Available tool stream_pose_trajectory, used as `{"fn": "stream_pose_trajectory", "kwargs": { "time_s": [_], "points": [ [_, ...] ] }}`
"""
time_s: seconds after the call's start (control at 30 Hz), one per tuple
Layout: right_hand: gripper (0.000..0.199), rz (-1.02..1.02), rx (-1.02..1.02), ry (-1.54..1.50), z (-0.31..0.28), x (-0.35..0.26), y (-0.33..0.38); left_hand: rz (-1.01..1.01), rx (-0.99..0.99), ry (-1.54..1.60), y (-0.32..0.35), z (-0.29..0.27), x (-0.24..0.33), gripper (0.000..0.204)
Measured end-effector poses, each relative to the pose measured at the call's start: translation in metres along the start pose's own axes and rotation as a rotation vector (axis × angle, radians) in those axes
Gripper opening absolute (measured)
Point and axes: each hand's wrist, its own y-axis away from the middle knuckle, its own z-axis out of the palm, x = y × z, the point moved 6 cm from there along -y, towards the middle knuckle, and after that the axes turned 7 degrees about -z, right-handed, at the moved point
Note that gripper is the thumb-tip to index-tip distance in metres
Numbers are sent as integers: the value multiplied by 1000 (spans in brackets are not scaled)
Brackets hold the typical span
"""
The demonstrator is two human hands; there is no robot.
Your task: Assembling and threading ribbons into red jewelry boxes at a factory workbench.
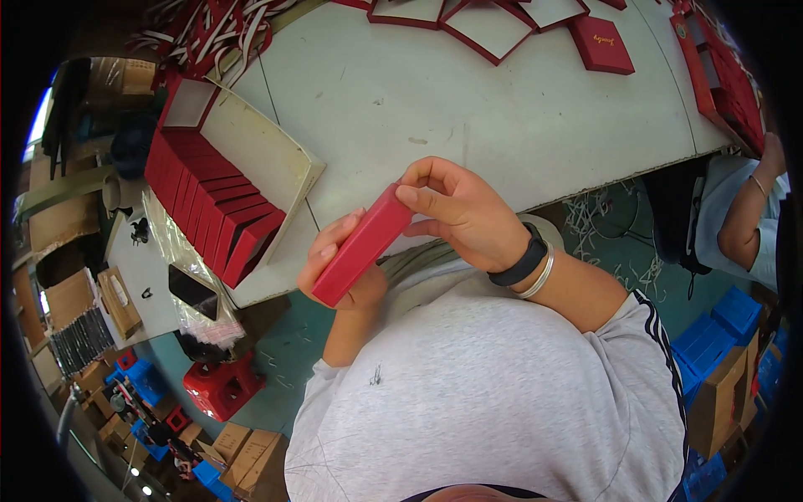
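A red box (361,248) is held tilted in front of my body, its narrow side turned up. My left hand (341,259) wraps round its lower end, the fingers curled along the far side. At the upper end my right hand (458,211) pinches the corner between thumb and fingers. A dark band and a light bangle circle my right wrist. To the left, a pale tray (288,151) holds several red boxes (209,205) standing in a row. What the box has inside is hidden.
Red box parts with white insides (488,29) and a closed red box (602,43) lie at the table's far side. Red and white strips (213,33) pile up at far left. A phone (192,292) rests near the left edge. Another person's arm (749,205) is at right.
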Motion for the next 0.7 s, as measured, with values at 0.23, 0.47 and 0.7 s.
{"fn": "stream_pose_trajectory", "kwargs": {
  "time_s": [0.23,0.47,0.7],
  "points": [
    [33,-549,223,23,-7,-39,20,-292,223,71,10,-19,-25,16],
    [49,-508,-217,83,2,-14,23,-740,534,361,12,-10,-25,37],
    [51,-267,-379,44,10,-8,18,-929,383,583,24,-5,-39,25]
  ]
}}
